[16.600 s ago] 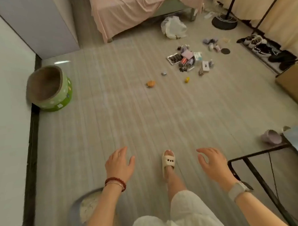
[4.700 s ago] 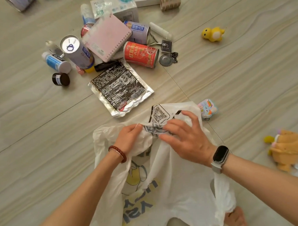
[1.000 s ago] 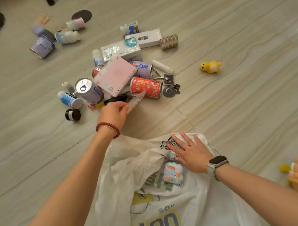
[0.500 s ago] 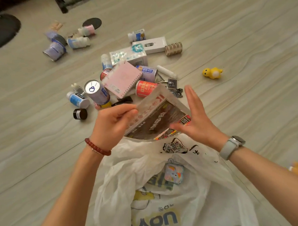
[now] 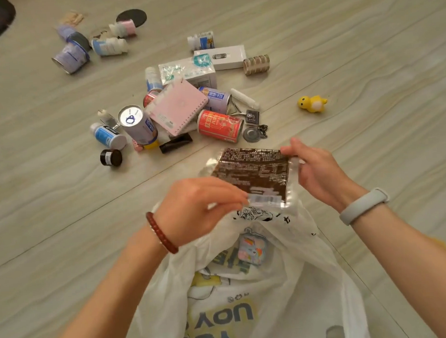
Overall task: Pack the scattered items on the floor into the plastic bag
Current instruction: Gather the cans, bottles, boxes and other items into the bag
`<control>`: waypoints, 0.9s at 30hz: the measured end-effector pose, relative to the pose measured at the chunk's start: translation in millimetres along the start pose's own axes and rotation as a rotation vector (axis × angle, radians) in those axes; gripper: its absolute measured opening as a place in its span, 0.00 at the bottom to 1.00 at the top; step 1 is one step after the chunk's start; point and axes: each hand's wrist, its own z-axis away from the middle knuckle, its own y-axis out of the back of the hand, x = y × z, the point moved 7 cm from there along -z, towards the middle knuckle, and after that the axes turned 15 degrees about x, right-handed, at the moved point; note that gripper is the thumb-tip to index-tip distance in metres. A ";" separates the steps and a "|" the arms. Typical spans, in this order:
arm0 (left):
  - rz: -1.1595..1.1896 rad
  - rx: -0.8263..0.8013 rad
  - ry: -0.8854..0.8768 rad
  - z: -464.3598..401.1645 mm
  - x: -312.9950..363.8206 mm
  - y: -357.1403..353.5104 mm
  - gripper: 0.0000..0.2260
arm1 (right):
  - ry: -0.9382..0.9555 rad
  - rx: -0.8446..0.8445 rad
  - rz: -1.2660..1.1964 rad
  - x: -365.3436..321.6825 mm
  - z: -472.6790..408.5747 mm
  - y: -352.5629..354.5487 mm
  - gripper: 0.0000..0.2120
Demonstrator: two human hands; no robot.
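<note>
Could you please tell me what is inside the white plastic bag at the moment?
Inside the white plastic bag one small pastel rainbow-print pouch shows through the open mouth. The bag's folds hide anything deeper or lower down.

bag (image 5: 285, 305) btm cut off, pouch (image 5: 252, 173) txt blurred

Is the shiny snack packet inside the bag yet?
Not yet. Both the left hand and right hand hold the foil packet above the plastic bag mouth.
</note>
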 end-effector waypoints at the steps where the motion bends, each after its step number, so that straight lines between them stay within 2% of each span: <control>1: -0.013 -0.064 -0.012 8.0 2.2 -14.1 0.12 | -0.006 0.043 0.065 7.2 -1.2 3.0 0.11; 4: -0.069 -0.230 -0.039 33.3 2.0 -49.0 0.13 | 0.067 0.109 0.273 20.1 -2.0 12.0 0.19; 6: -0.116 -0.244 0.010 47.0 -7.8 -56.3 0.19 | 0.134 0.075 0.322 20.4 3.5 13.1 0.20; 8: -0.167 -0.139 0.179 55.1 -30.2 -46.6 0.25 | 0.174 0.024 0.328 18.5 11.2 17.0 0.17; 10: -0.330 -0.066 0.329 63.2 -60.5 -34.0 0.31 | 0.183 -0.019 0.304 16.2 17.9 25.2 0.13; 12: -0.464 -0.207 0.519 78.5 -95.0 -33.0 0.37 | 0.166 -0.075 0.309 16.0 25.6 29.8 0.12; 15: -0.473 -0.430 0.679 102.4 -131.7 -46.3 0.32 | 0.161 -0.202 0.461 27.8 38.5 24.7 0.13; 17: -0.482 -0.461 0.696 107.7 -144.0 -52.2 0.26 | 0.153 -0.306 0.582 44.4 47.2 10.9 0.12; 20: -0.507 -0.359 0.686 105.5 -150.4 -55.7 0.15 | 0.181 -0.423 0.677 60.5 56.1 -7.4 0.15; 22: -0.507 -0.243 0.723 103.7 -153.6 -53.2 0.10 | 0.212 -0.402 0.610 48.5 56.6 -9.3 0.16; 25: -0.441 -0.011 0.892 105.6 -165.6 -38.6 0.10 | 0.215 -0.296 0.362 13.4 51.3 1.7 0.14; 27: -0.389 0.124 0.983 105.4 -172.2 -28.8 0.11 | 0.204 -0.311 0.342 4.6 50.4 3.3 0.12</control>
